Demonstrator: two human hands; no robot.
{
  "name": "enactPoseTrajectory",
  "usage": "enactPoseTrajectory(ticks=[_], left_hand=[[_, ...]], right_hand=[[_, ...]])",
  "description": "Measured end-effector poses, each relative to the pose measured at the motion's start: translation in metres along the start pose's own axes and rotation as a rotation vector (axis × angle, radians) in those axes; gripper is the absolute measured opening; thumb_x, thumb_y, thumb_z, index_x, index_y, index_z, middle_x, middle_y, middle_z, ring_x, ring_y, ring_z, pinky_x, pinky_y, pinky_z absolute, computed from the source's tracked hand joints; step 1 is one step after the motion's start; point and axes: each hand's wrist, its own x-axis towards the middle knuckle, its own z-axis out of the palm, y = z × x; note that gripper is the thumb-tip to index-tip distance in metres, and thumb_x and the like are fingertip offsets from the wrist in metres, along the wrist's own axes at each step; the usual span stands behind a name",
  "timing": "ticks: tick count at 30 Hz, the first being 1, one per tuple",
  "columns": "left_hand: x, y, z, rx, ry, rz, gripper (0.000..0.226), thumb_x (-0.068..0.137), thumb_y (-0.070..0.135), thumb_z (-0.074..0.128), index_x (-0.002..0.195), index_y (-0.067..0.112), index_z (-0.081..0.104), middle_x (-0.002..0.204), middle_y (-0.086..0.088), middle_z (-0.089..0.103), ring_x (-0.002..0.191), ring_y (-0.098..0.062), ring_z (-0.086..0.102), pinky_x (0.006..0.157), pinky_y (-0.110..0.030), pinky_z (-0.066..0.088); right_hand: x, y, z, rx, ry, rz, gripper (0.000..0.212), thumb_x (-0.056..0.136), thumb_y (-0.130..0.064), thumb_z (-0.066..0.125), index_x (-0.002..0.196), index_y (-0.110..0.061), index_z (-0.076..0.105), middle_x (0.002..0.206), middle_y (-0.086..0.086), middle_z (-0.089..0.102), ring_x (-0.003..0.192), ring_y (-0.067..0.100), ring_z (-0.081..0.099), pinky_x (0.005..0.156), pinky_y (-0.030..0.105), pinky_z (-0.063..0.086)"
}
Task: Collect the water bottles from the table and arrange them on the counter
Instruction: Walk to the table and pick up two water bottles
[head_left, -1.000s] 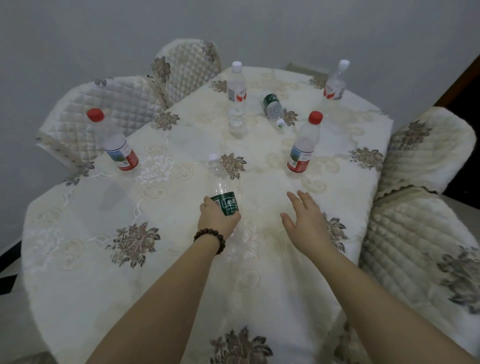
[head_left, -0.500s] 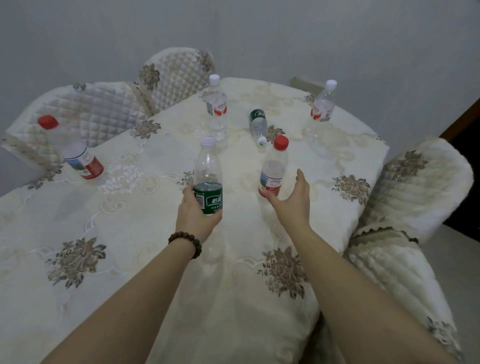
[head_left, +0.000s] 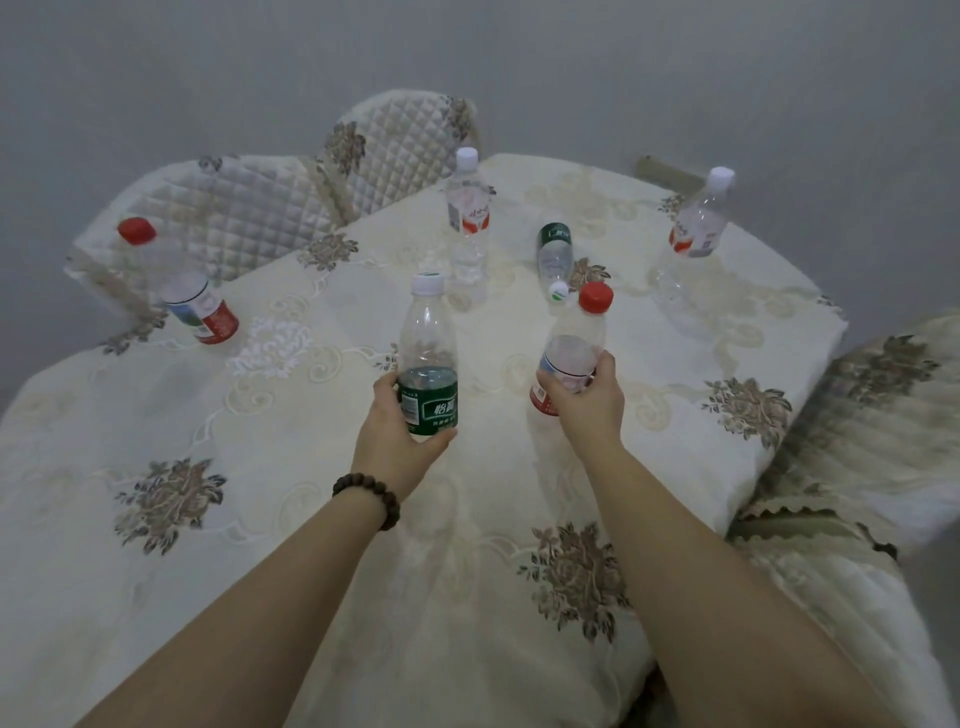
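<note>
My left hand (head_left: 397, 434) grips the green-label bottle (head_left: 427, 358) upright; my right hand (head_left: 584, 397) wraps the red-cap bottle (head_left: 574, 348) beside it. Four more bottles sit beyond my hands on the table (head_left: 311, 519).

Six bottles on table (head_left: 311, 519); two nearest in hands, chairs (head_left: 234, 208) behind.

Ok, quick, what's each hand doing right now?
Left hand: holding the green-label bottle upright.
Right hand: fingers wrapped around the red-cap bottle.
</note>
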Motion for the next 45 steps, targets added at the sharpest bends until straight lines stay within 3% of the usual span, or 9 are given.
enactPoseTrajectory(ticks=[6, 11, 14, 21, 28, 32, 36, 42, 45], left_hand=[[-0.011, 0.008, -0.021, -0.012, 0.009, 0.019, 0.080, 0.068, 0.029, 0.081, 0.131, 0.019, 0.033, 0.116, 0.008, 0.052, 0.095, -0.006, 0.052, 0.075, -0.016, 0.040], [-0.021, 0.024, -0.046, -0.048, 0.025, 0.062, 0.077, 0.069, 0.028, 0.081, 0.129, 0.021, 0.034, 0.113, 0.010, 0.050, 0.092, -0.004, 0.051, 0.069, -0.007, 0.037], [-0.033, 0.033, -0.059, -0.064, 0.023, 0.096, 0.077, 0.069, 0.028, 0.081, 0.130, 0.020, 0.033, 0.116, 0.008, 0.050, 0.094, -0.007, 0.052, 0.075, -0.017, 0.040], [-0.080, 0.038, -0.087, -0.121, -0.031, 0.222, 0.076, 0.069, 0.027, 0.081, 0.127, 0.019, 0.034, 0.119, 0.003, 0.053, 0.098, -0.013, 0.056, 0.077, -0.020, 0.042], [-0.144, 0.039, -0.113, -0.151, -0.147, 0.371, 0.082, 0.069, 0.028, 0.081, 0.133, 0.015, 0.031, 0.128, -0.002, 0.052, 0.106, -0.015, 0.055, 0.080, -0.021, 0.041], [-0.185, 0.050, -0.120, -0.171, -0.229, 0.463, 0.080, 0.070, 0.031, 0.080, 0.132, 0.016, 0.031, 0.127, -0.002, 0.052, 0.099, -0.008, 0.052, 0.076, -0.019, 0.040], [-0.235, 0.065, -0.113, -0.203, -0.350, 0.561, 0.080, 0.069, 0.032, 0.080, 0.130, 0.017, 0.031, 0.126, -0.004, 0.052, 0.096, -0.009, 0.051, 0.076, -0.021, 0.041], [-0.335, 0.095, -0.083, -0.257, -0.585, 0.683, 0.080, 0.067, 0.034, 0.080, 0.129, 0.021, 0.032, 0.118, 0.007, 0.053, 0.097, -0.008, 0.053, 0.077, -0.022, 0.042], [-0.404, 0.111, -0.066, -0.327, -0.776, 0.757, 0.076, 0.066, 0.030, 0.082, 0.126, 0.024, 0.034, 0.114, 0.012, 0.051, 0.102, -0.007, 0.055, 0.082, -0.022, 0.045]], right_hand=[[-0.025, -0.025, -0.010, 0.040, -0.034, -0.068, 0.055, 0.071, -0.033, 0.078, 0.115, -0.025, 0.046, 0.110, -0.006, 0.058, 0.097, 0.013, 0.056, 0.078, 0.026, 0.045], [-0.063, -0.047, -0.023, 0.037, -0.049, -0.112, 0.051, 0.072, -0.030, 0.079, 0.110, -0.031, 0.044, 0.106, -0.010, 0.058, 0.097, 0.013, 0.057, 0.076, 0.024, 0.045], [-0.092, -0.059, -0.028, 0.038, -0.050, -0.140, 0.052, 0.073, -0.028, 0.078, 0.111, -0.033, 0.044, 0.106, -0.013, 0.057, 0.098, 0.011, 0.056, 0.072, 0.017, 0.043], [-0.180, -0.084, -0.044, 0.004, 0.021, -0.175, 0.056, 0.070, -0.032, 0.079, 0.116, -0.033, 0.047, 0.106, -0.017, 0.059, 0.096, 0.001, 0.056, 0.079, 0.023, 0.048], [-0.282, -0.097, -0.074, -0.057, 0.212, -0.192, 0.061, 0.069, -0.038, 0.078, 0.121, -0.029, 0.048, 0.111, -0.009, 0.061, 0.099, 0.009, 0.059, 0.080, 0.028, 0.050], [-0.342, -0.099, -0.103, -0.122, 0.353, -0.206, 0.056, 0.070, -0.037, 0.078, 0.116, -0.029, 0.049, 0.106, -0.011, 0.061, 0.090, -0.005, 0.057, 0.068, 0.007, 0.042], [-0.406, -0.095, -0.140, -0.124, 0.483, -0.157, 0.053, 0.069, -0.037, 0.078, 0.113, -0.034, 0.048, 0.106, -0.013, 0.061, 0.095, -0.002, 0.059, 0.076, 0.020, 0.047], [-0.528, -0.073, -0.206, -0.189, 0.766, -0.041, 0.048, 0.063, -0.045, 0.076, 0.096, -0.056, 0.044, 0.096, -0.027, 0.059, 0.090, -0.009, 0.057, 0.070, 0.014, 0.043], [-0.598, -0.055, -0.240, -0.206, 0.922, 0.057, 0.057, 0.064, -0.043, 0.078, 0.113, -0.042, 0.048, 0.108, -0.016, 0.061, 0.100, 0.006, 0.060, 0.082, 0.025, 0.049]])
